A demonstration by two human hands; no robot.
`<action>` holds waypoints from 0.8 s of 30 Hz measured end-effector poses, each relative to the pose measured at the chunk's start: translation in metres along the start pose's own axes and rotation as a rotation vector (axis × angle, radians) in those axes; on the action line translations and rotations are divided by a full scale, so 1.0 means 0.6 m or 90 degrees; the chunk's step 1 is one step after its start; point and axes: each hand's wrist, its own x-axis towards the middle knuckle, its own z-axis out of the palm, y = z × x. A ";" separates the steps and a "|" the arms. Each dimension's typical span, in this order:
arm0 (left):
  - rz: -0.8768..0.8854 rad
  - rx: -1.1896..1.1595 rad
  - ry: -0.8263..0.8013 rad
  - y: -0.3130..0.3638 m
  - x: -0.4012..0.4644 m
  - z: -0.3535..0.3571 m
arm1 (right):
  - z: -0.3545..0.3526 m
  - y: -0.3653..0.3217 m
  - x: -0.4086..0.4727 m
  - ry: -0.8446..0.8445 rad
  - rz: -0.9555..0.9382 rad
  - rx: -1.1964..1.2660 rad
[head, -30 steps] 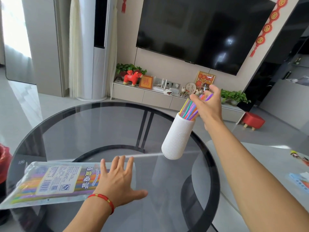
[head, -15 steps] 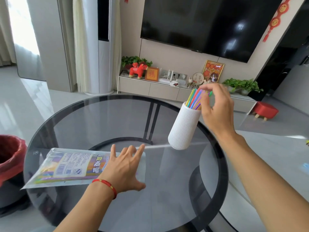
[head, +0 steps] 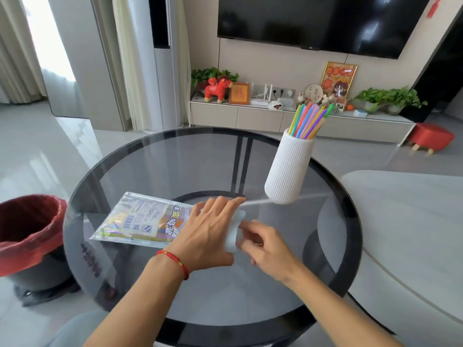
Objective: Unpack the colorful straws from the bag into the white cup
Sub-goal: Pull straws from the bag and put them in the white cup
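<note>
A clear plastic bag [head: 140, 221] with a printed label and colourful straws inside lies flat on the round dark glass table [head: 175, 166]. My left hand [head: 208, 234] presses flat on the bag's right end, fingers spread. My right hand [head: 265, 244] is at the bag's open end [head: 234, 232], fingers curled and pinching at the clear plastic. A tall ribbed white cup [head: 288, 169] stands at the table's far right with several colourful straws [head: 309, 120] sticking out of its top.
A bin with a red liner [head: 27, 231] stands on the floor left of the table. A pale low table [head: 411, 221] sits to the right. A TV cabinet with ornaments and a red stool [head: 432, 137] are beyond.
My right hand has left the straws in the cup and come down to the bag's open end beside my left hand. The view has tilted down and left.
</note>
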 end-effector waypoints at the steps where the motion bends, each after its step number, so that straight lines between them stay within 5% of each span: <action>1: 0.001 0.012 -0.015 -0.001 -0.001 0.002 | -0.005 0.003 0.003 0.000 0.020 0.026; 5: 0.007 0.050 -0.018 0.007 -0.002 0.010 | -0.006 0.022 0.007 0.062 0.013 0.034; 12: -0.024 0.037 -0.078 0.010 -0.003 0.023 | 0.018 0.027 0.016 -0.053 0.085 -0.033; 17: -0.041 0.010 -0.085 0.012 -0.003 0.028 | 0.041 0.024 0.032 -0.011 0.097 -0.077; 24: -0.063 0.011 -0.081 -0.007 -0.008 0.018 | -0.008 0.038 0.019 0.010 0.102 0.035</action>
